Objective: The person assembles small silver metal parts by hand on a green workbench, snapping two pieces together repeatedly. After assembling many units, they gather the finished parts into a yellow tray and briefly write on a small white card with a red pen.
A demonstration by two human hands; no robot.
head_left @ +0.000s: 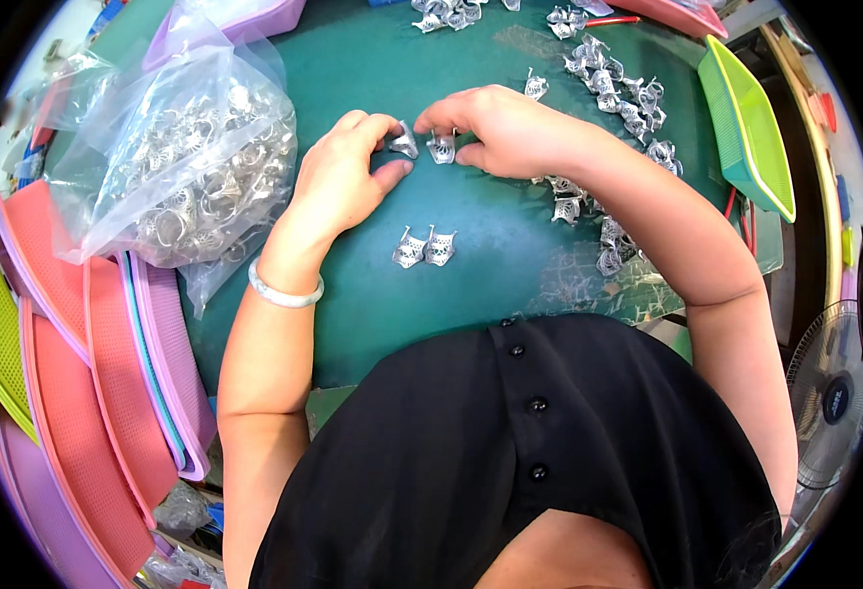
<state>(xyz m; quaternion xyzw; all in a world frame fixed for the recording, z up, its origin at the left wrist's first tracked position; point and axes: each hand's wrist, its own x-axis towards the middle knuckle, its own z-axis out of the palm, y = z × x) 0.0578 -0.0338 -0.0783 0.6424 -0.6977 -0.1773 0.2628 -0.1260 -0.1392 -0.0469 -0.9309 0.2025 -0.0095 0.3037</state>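
Observation:
My left hand (346, 177), with a pale bangle (285, 294) on its wrist, has thumb and fingers curled round a small silver openwork metal piece (403, 141). Just right of it, a second silver openwork piece (441, 148) stands between the thumb and forefinger of my right hand (498, 128). The two pieces are close together but apart. Nearer to me on the green table (382, 324), two more curved openwork pieces (425, 248) sit side by side, their prongs pointing up.
A clear plastic bag (206, 167) full of similar pieces lies at the left. More loose pieces (613, 88) run along the right, some under my right forearm. Stacked pink and purple baskets (88, 393) stand at left, a green basket (746, 128) and a fan (834, 393) at right.

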